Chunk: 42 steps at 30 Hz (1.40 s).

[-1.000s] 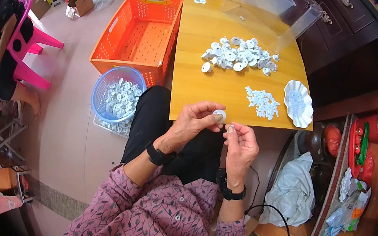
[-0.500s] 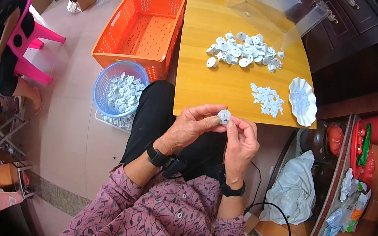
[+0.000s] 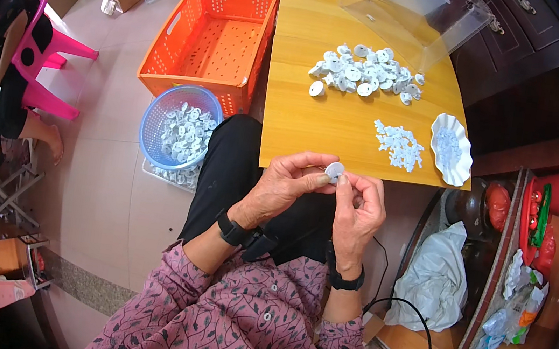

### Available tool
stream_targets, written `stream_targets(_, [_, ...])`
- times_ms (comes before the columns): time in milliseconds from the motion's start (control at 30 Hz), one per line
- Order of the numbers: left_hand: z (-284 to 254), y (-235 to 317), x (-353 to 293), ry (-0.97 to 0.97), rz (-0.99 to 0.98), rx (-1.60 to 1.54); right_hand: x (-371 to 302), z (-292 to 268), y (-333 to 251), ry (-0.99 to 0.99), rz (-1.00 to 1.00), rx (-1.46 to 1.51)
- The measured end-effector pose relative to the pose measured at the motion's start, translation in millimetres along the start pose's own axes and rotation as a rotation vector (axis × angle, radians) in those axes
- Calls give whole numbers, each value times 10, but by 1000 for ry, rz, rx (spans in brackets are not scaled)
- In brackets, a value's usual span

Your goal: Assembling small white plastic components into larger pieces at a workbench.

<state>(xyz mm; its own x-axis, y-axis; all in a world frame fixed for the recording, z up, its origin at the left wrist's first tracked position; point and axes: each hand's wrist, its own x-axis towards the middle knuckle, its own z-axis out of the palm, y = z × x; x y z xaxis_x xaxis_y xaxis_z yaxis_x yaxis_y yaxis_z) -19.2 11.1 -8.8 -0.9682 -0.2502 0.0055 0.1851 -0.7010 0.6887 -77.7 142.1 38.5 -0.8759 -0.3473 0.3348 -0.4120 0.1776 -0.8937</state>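
My left hand (image 3: 287, 181) pinches a small round white plastic part (image 3: 334, 172) between thumb and fingers, just below the near edge of the wooden table (image 3: 315, 119). My right hand (image 3: 359, 210) meets it from the right, fingertips pressed against the same part. On the table lie a heap of round white parts (image 3: 366, 78), a smaller pile of tiny white pieces (image 3: 400, 146) and a white scalloped dish (image 3: 451, 149) holding more small pieces.
A blue round basket (image 3: 159, 123) of white parts stands on the floor at my left, with an orange crate (image 3: 216, 35) behind it. A clear plastic box (image 3: 414, 12) sits at the table's far end. A person sits on a pink chair (image 3: 49, 49) far left. Cluttered shelves stand right.
Both hands have stayed together on the white part, shifting only slightly at the table's near edge. Nothing on the table has moved.
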Motion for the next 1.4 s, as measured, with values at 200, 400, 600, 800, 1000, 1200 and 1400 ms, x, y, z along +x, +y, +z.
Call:
stream_targets(200, [8, 12, -15, -6, 10, 34, -16, 36, 53, 4, -14, 0])
stream_targets(400, [-3, 8, -24, -1, 27, 74, -14, 60, 72, 22, -7, 18])
stream_targets(600, [28, 42, -39, 7, 38, 87, -16, 72, 66, 27, 0, 56])
stream_targets(800, [-4, 24, -40, 8, 58, 82, -42, 68, 54, 10, -17, -11])
stream_targets(1000, [13, 30, -56, 14, 18, 1, -46, 91, 55, 44, -17, 29])
stream_targets(1200, [-31, -11, -60, 12, 43, -2, -54, 84, 11, 20, -37, -34])
stream_targets(1400, [-40, -36, -65, 12, 75, 67, -71, 111, -36, 24, -48, -73])
